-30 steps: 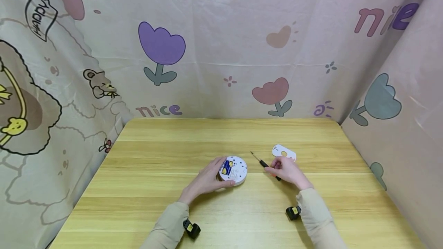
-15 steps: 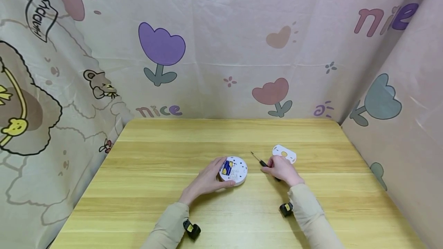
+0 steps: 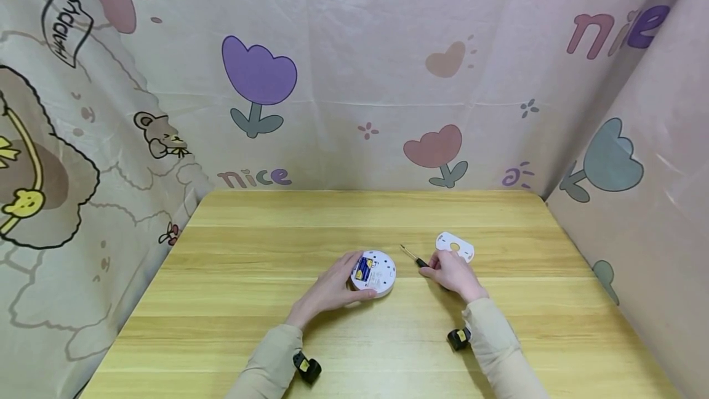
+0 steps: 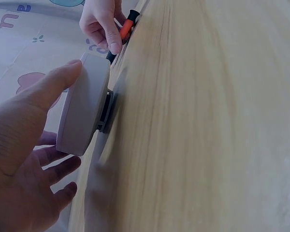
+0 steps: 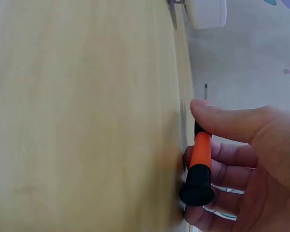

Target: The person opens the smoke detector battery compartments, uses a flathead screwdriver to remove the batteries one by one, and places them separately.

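Left hand: yours (image 3: 331, 289) grips the round white device, thumb on its near rim and fingers around the side farther from your right hand.
Round white device: within your left hand (image 3: 382, 279), its flat face upward; a small part juts from its underside toward the counter.
Batteries: blue and yellow (image 3: 363, 268), set in that face on the side next to your left fingers.
Right hand: yours (image 3: 455, 274) pinches the screwdriver by its handle, between thumb and fingers.
Screwdriver: black and orange handle (image 5: 201, 151) in your right hand, thin shaft reaching forward and toward the left hand's side, its tip apart from the device.
White plate: oblong, with a round central hole (image 3: 464, 247), just beyond your right hand; you cannot tell whether they touch.
Counter: wood-grained (image 3: 382, 350), beneath both your hands.
Curtain: printed with tulips (image 3: 343, 36), well beyond your hands.
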Tool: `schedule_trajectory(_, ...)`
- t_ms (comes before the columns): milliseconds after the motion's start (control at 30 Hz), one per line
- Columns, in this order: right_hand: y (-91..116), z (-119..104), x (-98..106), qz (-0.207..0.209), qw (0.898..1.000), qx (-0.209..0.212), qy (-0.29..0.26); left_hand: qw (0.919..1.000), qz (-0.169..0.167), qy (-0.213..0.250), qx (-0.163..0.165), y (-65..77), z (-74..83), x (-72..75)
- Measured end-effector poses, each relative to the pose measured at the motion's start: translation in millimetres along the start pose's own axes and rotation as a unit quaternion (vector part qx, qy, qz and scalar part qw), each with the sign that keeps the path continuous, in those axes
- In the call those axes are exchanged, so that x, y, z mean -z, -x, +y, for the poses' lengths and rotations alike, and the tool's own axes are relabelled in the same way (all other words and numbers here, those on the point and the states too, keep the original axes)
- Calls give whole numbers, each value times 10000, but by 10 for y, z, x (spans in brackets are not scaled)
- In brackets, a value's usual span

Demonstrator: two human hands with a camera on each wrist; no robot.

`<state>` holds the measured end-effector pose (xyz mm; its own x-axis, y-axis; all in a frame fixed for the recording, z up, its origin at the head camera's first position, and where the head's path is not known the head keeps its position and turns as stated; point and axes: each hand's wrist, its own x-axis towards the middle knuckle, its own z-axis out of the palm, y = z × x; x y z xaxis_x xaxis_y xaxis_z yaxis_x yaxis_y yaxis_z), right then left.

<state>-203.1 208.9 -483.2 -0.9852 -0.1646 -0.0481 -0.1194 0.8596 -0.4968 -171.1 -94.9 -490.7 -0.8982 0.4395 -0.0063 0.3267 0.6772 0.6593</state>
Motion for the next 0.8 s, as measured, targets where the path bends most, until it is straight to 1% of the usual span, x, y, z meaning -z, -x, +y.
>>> schedule_trajectory(167, 32, 25, -19, 72, 9995, -23, -308, 9999, 4, 103, -83, 1, -9, -9)
schedule_trajectory(233, 41, 51, -31, 83, 9984, 139, -541, 9998, 3, 140, -112, 3, -12, -11)
schedule_trajectory(300, 44, 81, -41, 42, 9953, 338, -905, 9998, -13, 183, -106, 7, -10, -8)
schedule_trajectory(433, 44, 135, -45, -149, 9845, 665, -1614, 9994, -43, 328, -53, 16, -7, -4)
schedule_trajectory(600, 62, 151, -34, -303, 9758, 811, -2010, 9991, -50, 422, 34, 28, -16, -8)
schedule_trajectory(700, 78, 134, -21, -381, 9662, 878, -2392, 9990, -19, 447, 66, 36, -23, 0)
schedule_trajectory(800, 89, 117, -6, -339, 9557, 942, -2769, 9987, 51, 503, 57, 39, -28, 20)
